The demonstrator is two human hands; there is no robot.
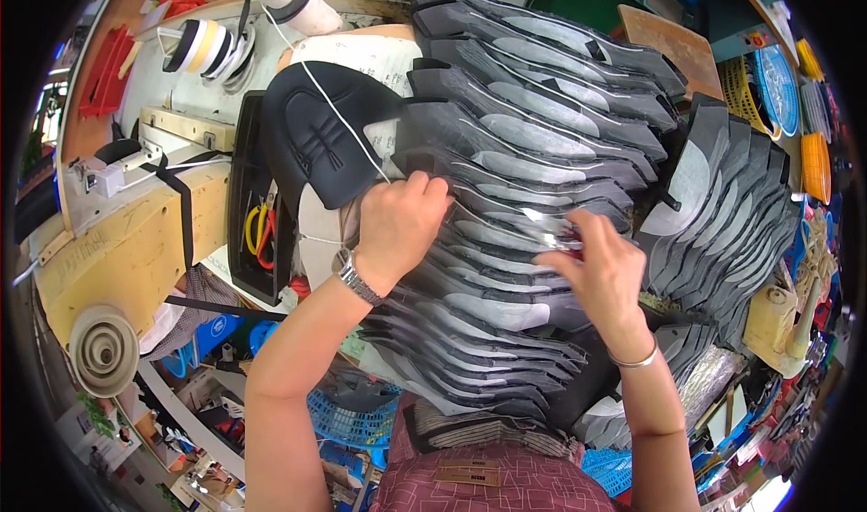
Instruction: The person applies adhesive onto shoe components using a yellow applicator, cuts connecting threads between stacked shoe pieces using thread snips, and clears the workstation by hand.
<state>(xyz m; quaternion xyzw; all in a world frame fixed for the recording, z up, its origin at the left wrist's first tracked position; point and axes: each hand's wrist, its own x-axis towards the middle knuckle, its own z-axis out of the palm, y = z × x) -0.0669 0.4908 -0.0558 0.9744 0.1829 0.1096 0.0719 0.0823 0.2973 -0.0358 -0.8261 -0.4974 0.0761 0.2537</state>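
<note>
A long overlapping row of black and grey shaped pieces (519,164) with white piping fills the middle, fanned from far to near. My left hand (404,228), wearing a watch, is closed at the row's left edge; its fingertips pinch something I cannot make out. A white cord (334,106) comes down from above and passes behind this hand. Over the row's right part, my right hand (601,264) is closed on small metal snips (547,229), which look silvery with a bit of red and are blurred. Left of the row rests a padded black moulded piece (325,137).
A black tray (239,196) holds scissors with yellow (252,230) and red handles. Another stack of grey pieces (722,214) lies at right. A white tube (298,2) juts in from the top. A blue basket (348,417) stands below, near my left arm.
</note>
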